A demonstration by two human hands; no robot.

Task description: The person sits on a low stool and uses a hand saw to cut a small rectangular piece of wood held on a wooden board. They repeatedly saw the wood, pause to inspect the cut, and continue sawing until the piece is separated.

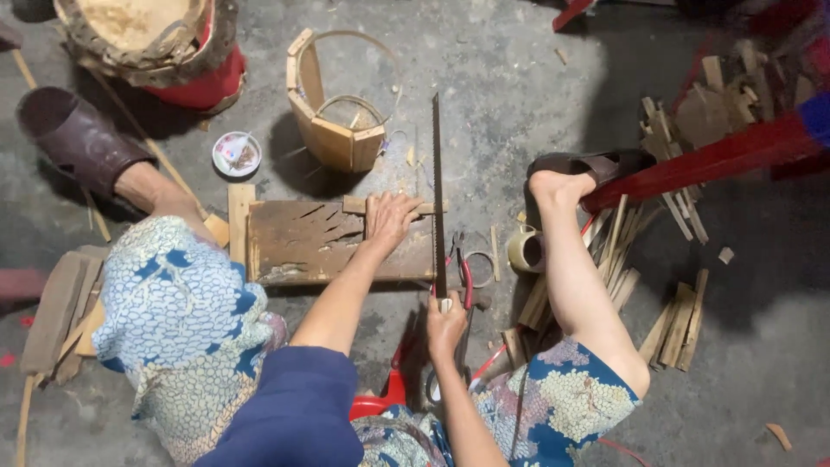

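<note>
We press our left hand (391,218) flat, fingers spread, on a thin wooden strip (380,206) that lies across the top edge of a worn wooden board (298,244) on the concrete floor (519,78). Our right hand (445,327) is wrapped tight around the handle of a long narrow saw (437,190), whose blade runs straight away from us, just right of the left hand, and crosses the end of the strip.

Just right of the saw lie pliers with red handles (467,277), a metal ring (480,268) beside them, and a small roll of pale tape (524,251) near our right leg. Beyond the board stands a half-built wooden container (333,130) made of flat slats joined at angles, with thin wire hoops rising from it. Left of it sits a small round white lid (236,154) with a red and blue printed picture; what it shows is too small to tell. At the top left is a woven basket (143,30) on a red base.

Piles of cut wooden slats (679,324) lie to the right, more at far right under a red bar (718,160), and flat boards (56,311) at the left. Both feet wear brown sandals (73,134).
</note>
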